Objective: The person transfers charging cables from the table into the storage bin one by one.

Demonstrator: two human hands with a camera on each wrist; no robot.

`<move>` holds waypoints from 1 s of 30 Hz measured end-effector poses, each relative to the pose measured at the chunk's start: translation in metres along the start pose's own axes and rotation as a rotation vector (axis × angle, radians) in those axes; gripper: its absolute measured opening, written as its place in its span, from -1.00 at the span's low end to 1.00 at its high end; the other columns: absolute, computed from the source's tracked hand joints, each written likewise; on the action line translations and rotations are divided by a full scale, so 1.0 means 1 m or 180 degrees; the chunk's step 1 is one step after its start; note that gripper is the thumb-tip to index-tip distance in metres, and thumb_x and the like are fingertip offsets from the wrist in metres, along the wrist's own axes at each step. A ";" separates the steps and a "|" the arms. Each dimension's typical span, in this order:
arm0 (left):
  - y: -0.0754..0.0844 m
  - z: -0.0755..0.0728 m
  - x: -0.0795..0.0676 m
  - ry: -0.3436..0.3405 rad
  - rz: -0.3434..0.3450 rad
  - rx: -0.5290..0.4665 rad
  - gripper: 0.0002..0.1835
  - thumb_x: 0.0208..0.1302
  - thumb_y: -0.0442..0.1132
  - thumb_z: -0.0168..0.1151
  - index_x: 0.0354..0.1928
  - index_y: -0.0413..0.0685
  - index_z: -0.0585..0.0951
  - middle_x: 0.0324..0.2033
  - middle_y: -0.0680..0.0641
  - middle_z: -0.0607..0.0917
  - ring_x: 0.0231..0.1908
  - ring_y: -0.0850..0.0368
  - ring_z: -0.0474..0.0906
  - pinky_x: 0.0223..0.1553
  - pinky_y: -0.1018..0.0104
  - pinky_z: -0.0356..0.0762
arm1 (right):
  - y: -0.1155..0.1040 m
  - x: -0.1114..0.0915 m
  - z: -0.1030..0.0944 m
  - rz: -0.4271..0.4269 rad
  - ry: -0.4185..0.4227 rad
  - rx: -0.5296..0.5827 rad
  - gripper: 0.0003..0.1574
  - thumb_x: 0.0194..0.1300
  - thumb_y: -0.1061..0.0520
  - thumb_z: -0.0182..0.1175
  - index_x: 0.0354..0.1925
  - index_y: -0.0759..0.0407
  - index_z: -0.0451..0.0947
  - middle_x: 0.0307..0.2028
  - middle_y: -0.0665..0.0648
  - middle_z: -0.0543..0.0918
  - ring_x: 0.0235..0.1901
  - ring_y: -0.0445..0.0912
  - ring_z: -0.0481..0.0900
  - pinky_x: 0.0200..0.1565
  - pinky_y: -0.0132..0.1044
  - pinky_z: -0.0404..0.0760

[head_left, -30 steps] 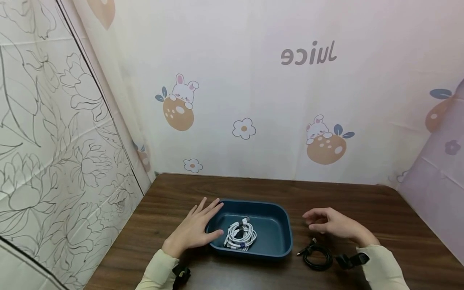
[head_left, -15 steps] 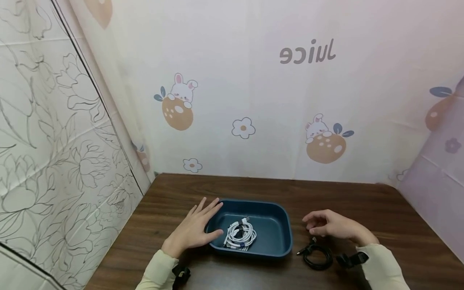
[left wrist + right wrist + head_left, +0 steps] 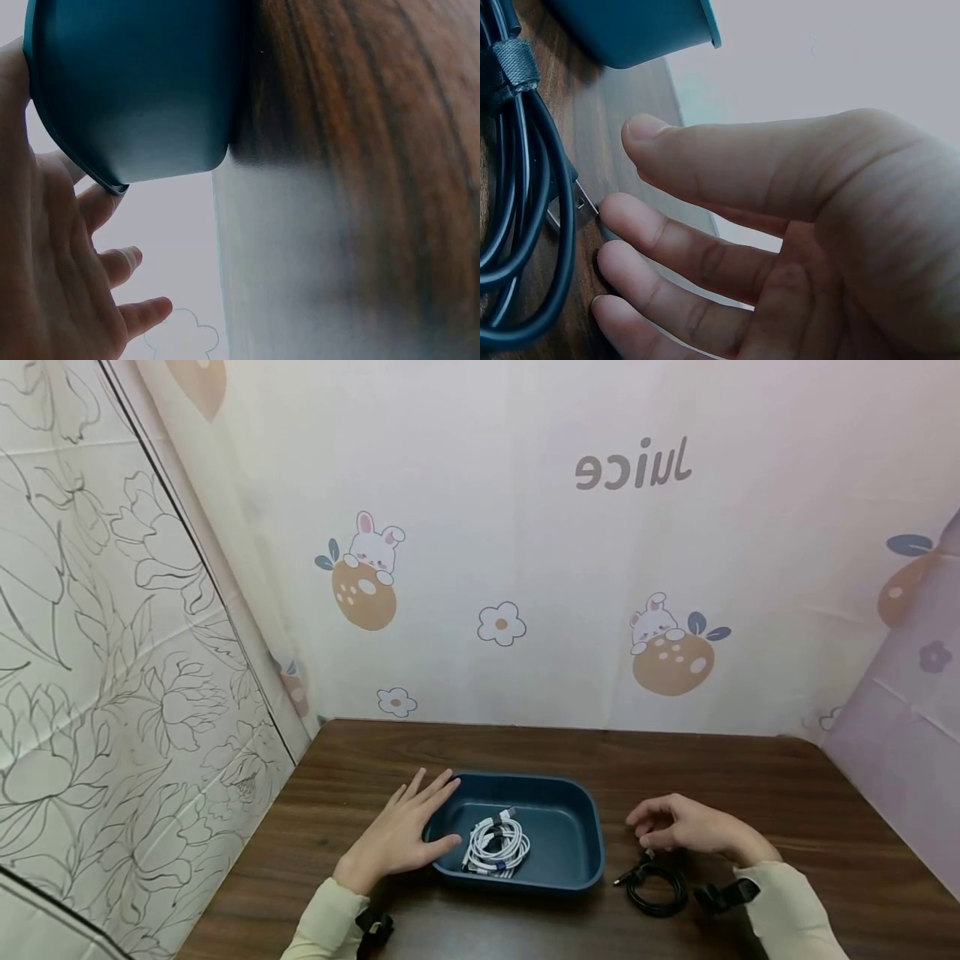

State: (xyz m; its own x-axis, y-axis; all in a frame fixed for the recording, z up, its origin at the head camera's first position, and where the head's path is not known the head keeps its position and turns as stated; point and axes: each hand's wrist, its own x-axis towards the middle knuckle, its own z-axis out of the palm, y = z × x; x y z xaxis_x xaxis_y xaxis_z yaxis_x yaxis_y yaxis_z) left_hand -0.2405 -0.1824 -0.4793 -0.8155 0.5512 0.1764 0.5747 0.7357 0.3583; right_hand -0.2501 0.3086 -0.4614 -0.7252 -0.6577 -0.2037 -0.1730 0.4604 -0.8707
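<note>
A dark blue rectangular tray [image 3: 562, 839] stands on the table, with coiled white cables [image 3: 498, 847] lying in its left part, bound by dark straps. Across the tray's left rim rests my left hand [image 3: 397, 842], its fingers spread; the left wrist view shows them at the rim [image 3: 45, 124]. My right hand [image 3: 693, 825] is to the right of the tray with fingers loosely bent, gripping nothing. Just below it, a coiled black cable [image 3: 660, 910] lies on the wood. In the right wrist view, a strap [image 3: 516, 64] binds it and a metal USB plug [image 3: 579, 208] shows near my fingertips.
The brown wooden table [image 3: 465, 742] ends at a patterned curtain [image 3: 450, 527] behind. Another flowered curtain [image 3: 112, 693] hangs along the left side. A black wrist camera [image 3: 723, 896] sits at my right sleeve, close to the black cable.
The head view has shifted very slightly. Both hands, the tray and the cables stay practically in place.
</note>
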 end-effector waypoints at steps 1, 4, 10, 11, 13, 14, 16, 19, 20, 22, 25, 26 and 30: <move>0.000 0.000 0.000 0.0005 0.0004 -0.0003 -0.14 0.43 0.25 0.20 0.67 0.22 0.17 0.67 0.00 0.13 0.62 -0.41 -0.07 0.44 -0.56 0.07 | 0.000 0.000 0.000 0.0012 0.0007 0.0003 -0.57 0.53 0.26 0.16 0.22 0.53 0.50 -0.03 0.37 0.65 -0.30 -0.10 0.61 -0.33 -0.24 0.62; 0.001 0.000 0.000 0.0015 0.0001 0.0002 -0.14 0.43 0.26 0.19 0.66 0.22 0.18 0.67 0.00 0.14 0.62 -0.41 -0.07 0.44 -0.55 0.08 | -0.001 -0.001 -0.001 0.0066 0.0022 0.0023 -0.58 0.53 0.26 0.16 0.22 0.52 0.50 -0.02 0.35 0.66 -0.30 -0.10 0.60 -0.32 -0.24 0.61; -0.001 0.001 0.000 0.0003 -0.0030 0.0014 -0.14 0.43 0.28 0.18 0.66 0.22 0.18 0.67 0.00 0.14 0.63 -0.40 -0.08 0.44 -0.56 0.08 | -0.005 -0.005 -0.002 0.0196 0.0020 -0.0004 -0.55 0.43 0.29 0.28 0.19 0.50 0.53 -0.03 0.32 0.65 -0.17 -0.07 0.58 -0.22 -0.30 0.62; 0.000 0.001 -0.001 0.0000 -0.0034 0.0010 -0.14 0.43 0.27 0.19 0.66 0.23 0.17 0.67 0.00 0.13 0.63 -0.40 -0.08 0.44 -0.56 0.07 | -0.005 -0.006 -0.003 0.0221 0.0026 -0.0015 -0.54 0.40 0.29 0.31 0.19 0.49 0.54 -0.02 0.32 0.64 -0.14 -0.06 0.57 -0.20 -0.32 0.62; 0.000 0.001 -0.001 0.0005 -0.0035 0.0005 -0.14 0.43 0.27 0.19 0.66 0.23 0.18 0.67 0.01 0.13 0.63 -0.40 -0.08 0.44 -0.56 0.07 | -0.006 -0.007 -0.003 0.0240 0.0033 -0.0049 -0.53 0.37 0.30 0.34 0.19 0.48 0.55 -0.01 0.31 0.63 -0.11 -0.03 0.55 -0.17 -0.33 0.62; 0.000 0.002 -0.001 0.0007 -0.0034 0.0005 -0.14 0.43 0.27 0.19 0.66 0.24 0.18 0.67 0.01 0.13 0.63 -0.40 -0.07 0.44 -0.56 0.08 | -0.006 -0.007 -0.003 0.0252 0.0038 -0.0059 -0.52 0.35 0.30 0.35 0.19 0.47 0.55 0.00 0.31 0.63 -0.10 -0.02 0.54 -0.16 -0.34 0.62; 0.000 0.002 0.000 0.0007 -0.0036 0.0006 -0.14 0.43 0.27 0.19 0.66 0.24 0.17 0.67 0.02 0.12 0.63 -0.40 -0.07 0.44 -0.55 0.08 | -0.006 -0.008 -0.003 0.0242 0.0037 -0.0075 -0.51 0.34 0.30 0.36 0.18 0.46 0.55 0.00 0.31 0.62 -0.10 -0.01 0.54 -0.16 -0.34 0.62; -0.001 0.002 0.000 0.0002 -0.0040 0.0000 -0.13 0.42 0.28 0.19 0.67 0.25 0.17 0.67 0.02 0.12 0.63 -0.40 -0.08 0.44 -0.55 0.07 | -0.006 -0.008 -0.002 0.0186 -0.0037 0.0014 -0.52 0.33 0.32 0.36 0.18 0.48 0.55 0.00 0.32 0.63 -0.12 0.00 0.56 -0.15 -0.34 0.63; -0.001 0.002 0.000 0.0001 -0.0040 0.0002 -0.13 0.42 0.29 0.18 0.67 0.25 0.17 0.67 0.02 0.12 0.63 -0.39 -0.08 0.44 -0.55 0.07 | -0.006 -0.008 -0.002 0.0160 -0.0082 0.0062 -0.51 0.33 0.33 0.36 0.17 0.50 0.55 0.00 0.33 0.63 -0.12 -0.01 0.56 -0.15 -0.34 0.64; -0.001 0.003 0.000 0.0002 -0.0037 -0.0003 -0.13 0.43 0.29 0.17 0.67 0.25 0.17 0.67 0.02 0.12 0.63 -0.39 -0.08 0.44 -0.55 0.07 | -0.006 -0.008 -0.001 0.0118 -0.0173 0.0166 -0.51 0.32 0.36 0.36 0.16 0.54 0.54 -0.01 0.35 0.64 -0.14 -0.02 0.58 -0.14 -0.35 0.65; -0.001 0.002 0.000 0.0000 -0.0036 -0.0008 -0.13 0.43 0.31 0.16 0.67 0.25 0.17 0.67 0.02 0.12 0.63 -0.39 -0.08 0.44 -0.55 0.07 | -0.007 -0.007 -0.001 0.0085 -0.0295 0.0280 -0.51 0.30 0.39 0.36 0.15 0.58 0.53 -0.05 0.35 0.64 -0.19 -0.05 0.56 -0.16 -0.36 0.63; -0.001 0.002 0.000 0.0002 -0.0034 -0.0017 -0.13 0.43 0.30 0.17 0.67 0.24 0.17 0.67 0.02 0.12 0.63 -0.39 -0.08 0.44 -0.55 0.06 | -0.007 -0.007 -0.001 0.0100 -0.0311 0.0291 -0.52 0.28 0.40 0.37 0.14 0.58 0.53 -0.06 0.34 0.64 -0.20 -0.06 0.56 -0.17 -0.36 0.63; -0.001 0.002 -0.001 -0.0023 -0.0038 -0.0013 -0.12 0.44 0.32 0.15 0.67 0.25 0.14 0.67 0.04 0.10 0.63 -0.38 -0.09 0.46 -0.54 0.04 | -0.005 -0.007 0.000 0.0175 -0.0333 0.0277 -0.52 0.24 0.42 0.40 0.10 0.55 0.56 -0.12 0.27 0.64 -0.24 -0.08 0.53 -0.21 -0.36 0.62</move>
State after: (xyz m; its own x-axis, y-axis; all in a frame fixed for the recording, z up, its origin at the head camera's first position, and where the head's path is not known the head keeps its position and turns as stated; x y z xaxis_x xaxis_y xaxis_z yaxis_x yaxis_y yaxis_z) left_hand -0.2401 -0.1825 -0.4814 -0.8218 0.5452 0.1655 0.5647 0.7406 0.3641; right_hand -0.2438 0.3107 -0.4553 -0.6579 -0.6935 -0.2937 -0.0731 0.4470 -0.8915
